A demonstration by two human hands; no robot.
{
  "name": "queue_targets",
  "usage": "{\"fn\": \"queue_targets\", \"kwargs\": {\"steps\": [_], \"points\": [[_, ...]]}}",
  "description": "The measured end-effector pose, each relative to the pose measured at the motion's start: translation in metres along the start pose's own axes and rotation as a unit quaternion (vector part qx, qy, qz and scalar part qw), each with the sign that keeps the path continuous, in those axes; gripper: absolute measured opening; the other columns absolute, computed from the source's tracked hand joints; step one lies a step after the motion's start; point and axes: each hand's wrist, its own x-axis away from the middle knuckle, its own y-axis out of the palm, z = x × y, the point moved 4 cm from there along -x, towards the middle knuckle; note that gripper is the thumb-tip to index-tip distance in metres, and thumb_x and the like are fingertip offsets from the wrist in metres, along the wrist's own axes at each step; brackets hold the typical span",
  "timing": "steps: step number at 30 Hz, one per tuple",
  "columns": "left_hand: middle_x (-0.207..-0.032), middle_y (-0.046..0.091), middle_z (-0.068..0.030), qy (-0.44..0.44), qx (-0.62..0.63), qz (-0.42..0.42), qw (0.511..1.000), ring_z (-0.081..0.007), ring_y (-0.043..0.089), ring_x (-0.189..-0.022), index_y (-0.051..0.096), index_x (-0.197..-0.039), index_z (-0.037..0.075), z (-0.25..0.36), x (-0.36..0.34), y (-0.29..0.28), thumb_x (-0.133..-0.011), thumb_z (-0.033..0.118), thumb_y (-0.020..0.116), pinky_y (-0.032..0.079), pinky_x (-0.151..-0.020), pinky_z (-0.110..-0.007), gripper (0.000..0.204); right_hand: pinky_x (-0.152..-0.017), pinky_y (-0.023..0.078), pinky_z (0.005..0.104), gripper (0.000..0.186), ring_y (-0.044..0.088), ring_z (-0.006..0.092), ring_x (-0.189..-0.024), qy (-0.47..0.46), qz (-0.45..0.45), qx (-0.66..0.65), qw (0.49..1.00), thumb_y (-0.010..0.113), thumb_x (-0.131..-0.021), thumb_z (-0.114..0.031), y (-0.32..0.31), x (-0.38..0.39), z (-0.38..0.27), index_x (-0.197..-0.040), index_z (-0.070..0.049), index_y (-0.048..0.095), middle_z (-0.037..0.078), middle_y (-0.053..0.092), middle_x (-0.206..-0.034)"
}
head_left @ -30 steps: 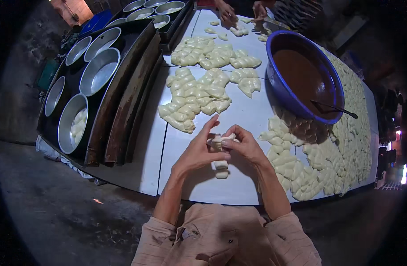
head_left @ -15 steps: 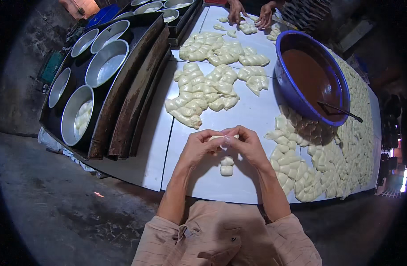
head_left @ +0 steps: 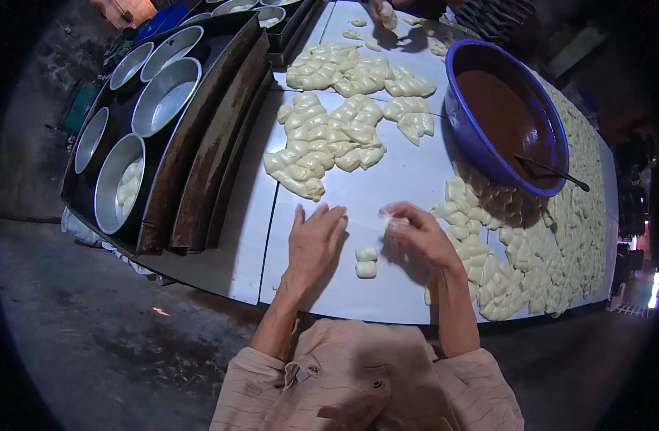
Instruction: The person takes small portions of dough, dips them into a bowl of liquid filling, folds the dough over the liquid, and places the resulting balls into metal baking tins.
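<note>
Two rolls (head_left: 366, 270) are lying against each other on the table (head_left: 344, 298), and from afar I am seeing them between the left hand (head_left: 316, 246), whose grip is standing apart with fingers outstretched, and the right hand (head_left: 419, 233). Its fingers are bending and blurring, so I am not managing to tell whether that grip is pinching anything. Past both hands, pale dough (head_left: 301, 133) is lying in clusters, while a blue tub (head_left: 464, 122) is standing rightward and pans (head_left: 167, 97) are sitting leftward in a dark tray (head_left: 173, 169).
</note>
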Motion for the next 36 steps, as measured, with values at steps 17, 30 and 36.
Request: {"fn": "queue_targets", "kwargs": {"steps": [17, 30, 36], "points": [[-0.140, 0.053, -0.0174, 0.309, -0.026, 0.115, 0.944, -0.0332, 0.051, -0.131, 0.050, -0.139, 0.006, 0.098, -0.005, 0.027, -0.092, 0.024, 0.067, 0.026, -0.113, -0.060, 0.053, -0.088, 0.049, 0.0280, 0.021, 0.062, 0.0164, -0.099, -0.207, 0.210, -0.006, 0.955, 0.072, -0.084, -0.005, -0.029, 0.011, 0.018, -0.105, -0.004, 0.067, 0.006, 0.057, -0.124], [-0.130, 0.061, -0.0222, 0.207, 0.573, -0.035, 0.792, -0.0223, 0.059, -0.120, 0.019, -0.154, 0.000, 0.140, -0.017, 0.153, -0.081, 0.038, 0.081, 0.046, -0.101, -0.033, 0.103, -0.078, 0.053, 0.0249, 0.022, 0.064, 0.0115, -0.086, -0.194, 0.101, -0.319, 0.922, 0.065, -0.094, -0.013, -0.061, 0.044, -0.025, -0.112, -0.002, 0.060, 0.004, 0.065, -0.098], [-0.159, 0.021, -0.0221, 0.102, 0.457, -0.140, 0.873, -0.0338, 0.047, -0.132, -0.019, -0.155, 0.024, 0.140, -0.023, 0.127, -0.076, 0.005, 0.081, 0.051, -0.098, -0.043, 0.129, -0.070, 0.051, 0.0236, 0.014, 0.062, 0.0091, -0.080, -0.319, 0.208, -0.151, 0.912, 0.062, -0.097, -0.016, -0.151, 0.027, -0.094, -0.104, -0.004, 0.058, 0.003, 0.064, -0.091]]}}
